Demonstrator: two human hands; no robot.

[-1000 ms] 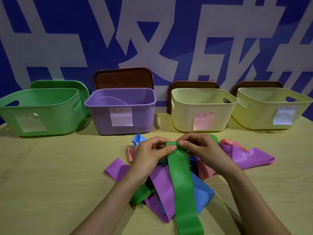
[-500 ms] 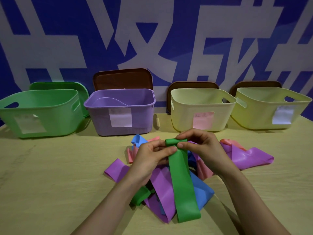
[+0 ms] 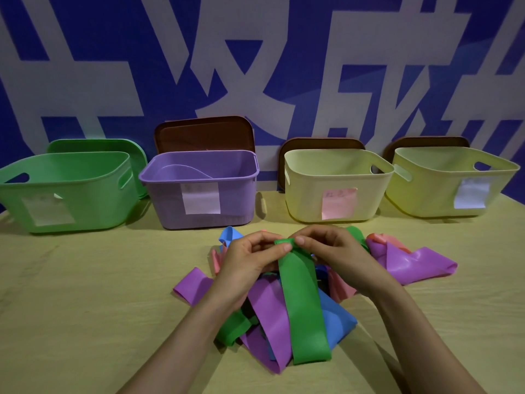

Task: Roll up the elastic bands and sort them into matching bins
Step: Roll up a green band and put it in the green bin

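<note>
Now the left hand (image 3: 250,260) and the right hand (image 3: 335,251) meet at the centre of the frame, both pinching the small rolled end of the green band (image 3: 304,302) between thumb and fingertips, probably to keep the roll tight. Its loose length lies below the fingers, over the pile (image 3: 267,314). The green bin (image 3: 65,191) stands at left

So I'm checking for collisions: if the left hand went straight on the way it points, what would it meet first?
Probably the fingers of the right hand: the left hand points rightward at them, with only the rolled end of the green band, pinched by both, between.
</note>
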